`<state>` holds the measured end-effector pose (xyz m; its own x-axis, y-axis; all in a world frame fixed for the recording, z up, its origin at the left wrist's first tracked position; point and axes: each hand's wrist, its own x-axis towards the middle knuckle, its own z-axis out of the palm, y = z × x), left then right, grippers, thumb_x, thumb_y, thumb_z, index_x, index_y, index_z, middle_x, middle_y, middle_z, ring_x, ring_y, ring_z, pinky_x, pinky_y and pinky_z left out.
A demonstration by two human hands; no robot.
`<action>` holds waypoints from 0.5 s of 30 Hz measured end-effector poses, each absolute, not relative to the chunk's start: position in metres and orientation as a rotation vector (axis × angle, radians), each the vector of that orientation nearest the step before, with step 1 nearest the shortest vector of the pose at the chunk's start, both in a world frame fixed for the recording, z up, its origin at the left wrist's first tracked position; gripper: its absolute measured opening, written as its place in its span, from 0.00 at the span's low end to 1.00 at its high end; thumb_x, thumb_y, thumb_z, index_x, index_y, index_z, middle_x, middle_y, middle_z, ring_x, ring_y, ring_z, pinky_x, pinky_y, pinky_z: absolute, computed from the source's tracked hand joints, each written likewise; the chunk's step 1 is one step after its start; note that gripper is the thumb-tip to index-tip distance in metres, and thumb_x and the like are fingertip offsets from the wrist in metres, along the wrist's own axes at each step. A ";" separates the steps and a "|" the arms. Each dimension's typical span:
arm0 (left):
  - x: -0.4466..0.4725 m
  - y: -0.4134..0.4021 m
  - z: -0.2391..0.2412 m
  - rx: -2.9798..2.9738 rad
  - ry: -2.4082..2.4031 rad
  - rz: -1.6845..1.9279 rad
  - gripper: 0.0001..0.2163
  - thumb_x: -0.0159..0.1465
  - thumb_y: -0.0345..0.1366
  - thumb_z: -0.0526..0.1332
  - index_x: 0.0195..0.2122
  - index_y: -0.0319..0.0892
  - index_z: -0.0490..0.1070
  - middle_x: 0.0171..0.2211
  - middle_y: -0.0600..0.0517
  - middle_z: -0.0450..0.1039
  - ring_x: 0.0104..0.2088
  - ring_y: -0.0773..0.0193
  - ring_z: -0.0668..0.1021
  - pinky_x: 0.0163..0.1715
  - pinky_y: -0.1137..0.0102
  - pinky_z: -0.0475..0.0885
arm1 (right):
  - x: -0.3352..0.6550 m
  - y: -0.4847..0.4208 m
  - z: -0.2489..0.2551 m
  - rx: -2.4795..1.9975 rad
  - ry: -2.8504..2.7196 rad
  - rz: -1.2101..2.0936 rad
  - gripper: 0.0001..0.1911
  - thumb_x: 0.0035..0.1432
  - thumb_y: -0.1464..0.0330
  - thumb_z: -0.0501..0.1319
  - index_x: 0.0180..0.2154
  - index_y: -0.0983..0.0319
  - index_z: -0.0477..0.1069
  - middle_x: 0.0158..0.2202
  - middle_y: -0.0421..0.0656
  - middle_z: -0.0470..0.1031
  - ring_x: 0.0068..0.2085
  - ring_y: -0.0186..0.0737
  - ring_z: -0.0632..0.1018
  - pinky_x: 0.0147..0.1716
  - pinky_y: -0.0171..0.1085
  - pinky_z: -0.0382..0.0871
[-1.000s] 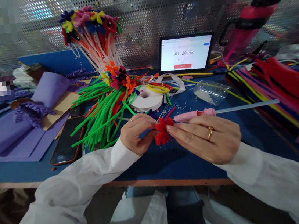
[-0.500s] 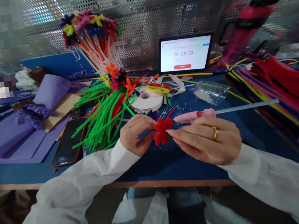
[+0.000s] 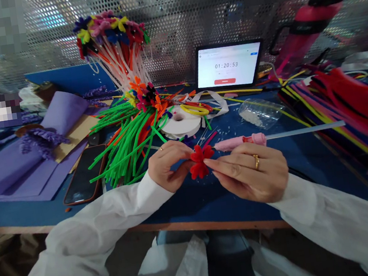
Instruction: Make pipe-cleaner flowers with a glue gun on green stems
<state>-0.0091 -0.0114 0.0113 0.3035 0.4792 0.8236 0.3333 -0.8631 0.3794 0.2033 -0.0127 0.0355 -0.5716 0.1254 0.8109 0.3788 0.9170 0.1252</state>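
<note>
A small red pipe-cleaner flower (image 3: 199,160) is held over the blue table (image 3: 185,197) between both hands. My left hand (image 3: 168,165) is closed, pinching the flower from the left. My right hand (image 3: 249,173), with a gold ring, pinches its right petals with thumb and fingertips. Just behind my right hand lies a pink glue gun with a clear glue stick (image 3: 272,135) pointing right.
Green pipe-cleaner stems (image 3: 125,137) with finished flowers lie beyond my left hand, beside a phone (image 3: 81,176) and white ribbon spool (image 3: 181,122). A flower bouquet (image 3: 112,43), tablet (image 3: 228,65), plastic bag (image 3: 259,113), purple paper (image 3: 19,161) and a pile of coloured pipe cleaners (image 3: 347,110) surround the spot.
My right hand has shifted slightly left and its fingers have turned a little on the flower's petals. The tablet timer went from 01:20:52 to 01:20:53.
</note>
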 end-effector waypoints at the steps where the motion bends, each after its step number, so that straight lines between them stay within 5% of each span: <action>1: -0.009 -0.011 0.011 2.419 0.752 1.614 0.02 0.59 0.30 0.63 0.32 0.38 0.71 0.28 0.47 0.75 0.33 0.62 0.77 0.35 0.67 0.73 | 0.203 -0.013 0.036 -0.359 -2.171 -0.350 0.20 0.49 0.74 0.66 0.47 0.61 0.73 0.31 0.37 0.80 0.28 0.33 0.75 0.30 0.34 0.74; 9: -0.009 -0.010 0.011 2.412 0.732 1.627 0.02 0.60 0.31 0.61 0.32 0.39 0.71 0.28 0.46 0.76 0.32 0.62 0.77 0.34 0.66 0.73 | 0.199 -0.016 0.038 -0.486 -1.997 0.002 0.15 0.53 0.77 0.61 0.43 0.61 0.72 0.28 0.38 0.77 0.28 0.32 0.75 0.34 0.36 0.72; 15: -0.008 -0.011 0.010 2.460 0.693 1.605 0.01 0.60 0.30 0.61 0.33 0.39 0.70 0.28 0.47 0.75 0.33 0.63 0.77 0.35 0.67 0.74 | 0.188 -0.016 0.027 -0.719 -1.825 0.938 0.18 0.58 0.64 0.60 0.48 0.61 0.60 0.29 0.38 0.72 0.28 0.31 0.74 0.24 0.31 0.66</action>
